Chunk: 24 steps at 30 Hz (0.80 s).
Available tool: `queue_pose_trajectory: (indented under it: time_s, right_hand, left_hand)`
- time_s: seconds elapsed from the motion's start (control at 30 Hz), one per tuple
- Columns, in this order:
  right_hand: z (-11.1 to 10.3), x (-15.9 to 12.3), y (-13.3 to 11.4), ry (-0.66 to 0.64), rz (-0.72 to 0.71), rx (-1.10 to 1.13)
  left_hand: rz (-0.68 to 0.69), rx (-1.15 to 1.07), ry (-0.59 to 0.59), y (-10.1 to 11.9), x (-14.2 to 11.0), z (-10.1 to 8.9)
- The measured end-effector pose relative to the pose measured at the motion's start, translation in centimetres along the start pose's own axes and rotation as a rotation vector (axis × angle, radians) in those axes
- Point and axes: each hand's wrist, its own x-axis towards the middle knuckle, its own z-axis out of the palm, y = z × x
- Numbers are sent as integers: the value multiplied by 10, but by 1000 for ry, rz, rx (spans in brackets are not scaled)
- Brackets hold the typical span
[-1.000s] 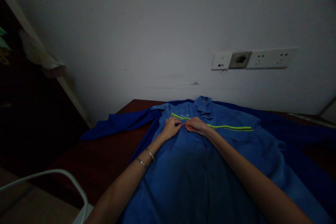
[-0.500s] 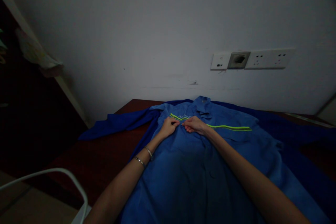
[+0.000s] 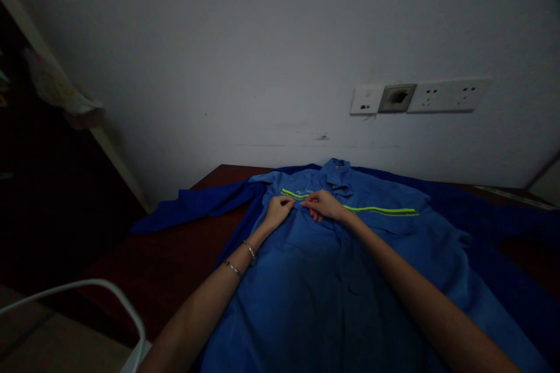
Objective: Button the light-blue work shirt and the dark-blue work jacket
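Observation:
A blue work shirt (image 3: 291,274) lies spread out, collar toward the wall, with a yellow-green stripe (image 3: 380,210) and pale lettering across its chest. My left hand (image 3: 277,212) is closed in a pinch at the chest pocket area, just below the stripe. Close beside it, my right hand (image 3: 324,206) also pinches the cloth there, thumb and forefinger together, its other fingers curled. A small gap of cloth separates the two sets of fingertips. Whether anything small sits between them is too dark to see. Darker blue clothing (image 3: 210,204) lies beneath the shirt, one sleeve stretched left.
The clothes rest on a dark red-brown table (image 3: 175,262) against a grey-white wall (image 3: 245,58). Sockets (image 3: 441,97) are mounted on the wall at right. A white curved tube (image 3: 105,283) stands at lower left, and a pale cloth (image 3: 61,90) hangs by the dark doorway.
Both hands stay at the chest pocket area. Their fingertips have drawn slightly apart, then shifted a little upward, the right hand's fingers curling differently. The view has moved slightly.

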Motion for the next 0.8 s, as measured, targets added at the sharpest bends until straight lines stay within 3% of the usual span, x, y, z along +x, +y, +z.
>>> queue_pose_trajectory:
  time_s: [0.17,0.3,0.4,0.53,0.67,0.8]
  right_hand:
    - [-20,-14,-43,102,-125,21]
    - [-43,-40,-80,233,-208,78]
    - [-63,-60,-88,305,-207,91]
    - [-89,-84,-61,352,-133,-75]
    - [-113,-111,-6,346,27,-277]
    - [-127,-140,43,316,176,-234]
  left_hand:
    - [-5,-4,84,4,-3,-2]
    - [115,67,137,13,-9,-7]
    - [220,117,181,20,-13,-11]
    - [369,157,169,24,-17,-10]
    - [457,136,158,33,-20,-5]
    - [492,114,110,56,-23,14]
